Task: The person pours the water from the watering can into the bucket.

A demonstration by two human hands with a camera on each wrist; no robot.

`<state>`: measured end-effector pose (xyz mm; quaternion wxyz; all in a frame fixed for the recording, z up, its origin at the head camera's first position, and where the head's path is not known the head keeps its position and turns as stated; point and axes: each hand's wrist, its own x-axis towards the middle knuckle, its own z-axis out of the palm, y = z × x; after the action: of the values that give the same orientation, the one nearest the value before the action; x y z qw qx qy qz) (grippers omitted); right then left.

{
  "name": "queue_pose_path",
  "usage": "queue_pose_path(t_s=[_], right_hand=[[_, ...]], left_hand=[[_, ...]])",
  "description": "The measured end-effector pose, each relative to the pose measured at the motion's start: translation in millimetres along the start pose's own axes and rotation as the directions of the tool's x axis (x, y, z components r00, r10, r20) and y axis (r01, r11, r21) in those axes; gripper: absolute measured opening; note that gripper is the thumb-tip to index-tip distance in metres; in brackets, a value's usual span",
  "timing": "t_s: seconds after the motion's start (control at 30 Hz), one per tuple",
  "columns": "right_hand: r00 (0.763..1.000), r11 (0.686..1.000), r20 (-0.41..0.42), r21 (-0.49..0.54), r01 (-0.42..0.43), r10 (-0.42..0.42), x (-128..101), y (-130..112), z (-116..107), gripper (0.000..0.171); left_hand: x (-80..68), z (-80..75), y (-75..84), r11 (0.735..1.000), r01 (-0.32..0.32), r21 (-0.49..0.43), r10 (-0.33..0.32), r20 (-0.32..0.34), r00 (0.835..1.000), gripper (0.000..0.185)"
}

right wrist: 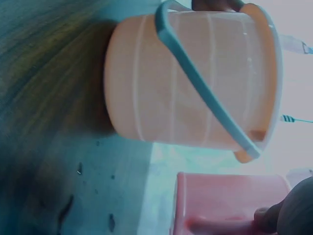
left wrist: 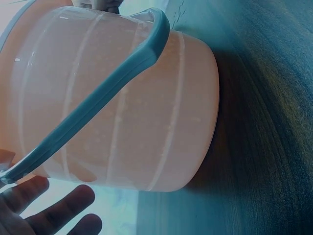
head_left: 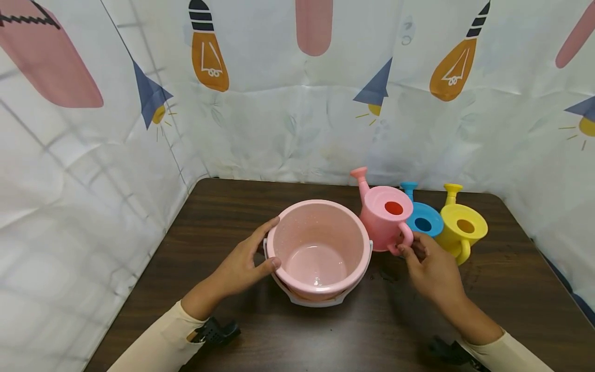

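A pale pink bucket [head_left: 317, 289] with a light handle hanging down its front stands upright on the table. My left hand [head_left: 241, 266] touches its left rim, thumb over the edge and fingers spread nearly straight along the outside, as the left wrist view also shows. To the right of the bucket, my right hand [head_left: 434, 268] pinches the handle of a pink watering can [head_left: 382, 227], its spout pointing to the back left. The right wrist view shows the can's base [right wrist: 180, 200] raised above the tabletop. Part of the gripped handle is hidden by the fingers.
A blue watering can [head_left: 429, 219] stands just behind the right hand, partly covered by the pink one. Beside it on the right is a yellow watering can [head_left: 469, 219]. Wet spots [right wrist: 79, 169] dot the dark wooden table [head_left: 232, 206]. A printed cloth [head_left: 279, 129] hangs behind.
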<state>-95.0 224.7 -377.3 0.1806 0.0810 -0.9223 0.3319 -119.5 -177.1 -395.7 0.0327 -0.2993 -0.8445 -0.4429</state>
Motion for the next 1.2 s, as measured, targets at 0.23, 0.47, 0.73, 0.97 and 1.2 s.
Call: queue_pose_path(t_s=[0.23,0.47,0.73,0.97,1.2], right_hand=[[1.0,0.999,-0.008,-0.031,0.011,-0.011,2,-3,-19,0.038],[0.997,0.998,-0.05,-0.034,0.052,-0.054,2,-4,-34,0.037],[0.997,0.998,-0.068,-0.061,0.031,-0.036,3,-6,-48,0.036],[0.991,0.998,-0.12,-0.045,0.05,-0.055,3,-2,-59,0.039],[0.989,0.996,-0.126,-0.059,0.068,-0.075,4,1,-69,0.038]], left_hand=[[0.7,-0.2,0.6,1.0,0.005,-0.002,-0.005,-0.001,1.0,0.08],[0.7,-0.9,2.0,1.0,0.005,-0.002,-0.005,0.0,1.0,0.08],[0.6,-0.7,0.2,1.0,-0.011,-0.015,0.011,0.005,1.0,0.08],[0.3,0.1,-0.3,1.0,-0.019,-0.021,0.019,-0.004,1.0,0.079],[0.0,-0.1,-0.6,1.0,-0.011,-0.01,0.011,-0.002,1.0,0.08]])
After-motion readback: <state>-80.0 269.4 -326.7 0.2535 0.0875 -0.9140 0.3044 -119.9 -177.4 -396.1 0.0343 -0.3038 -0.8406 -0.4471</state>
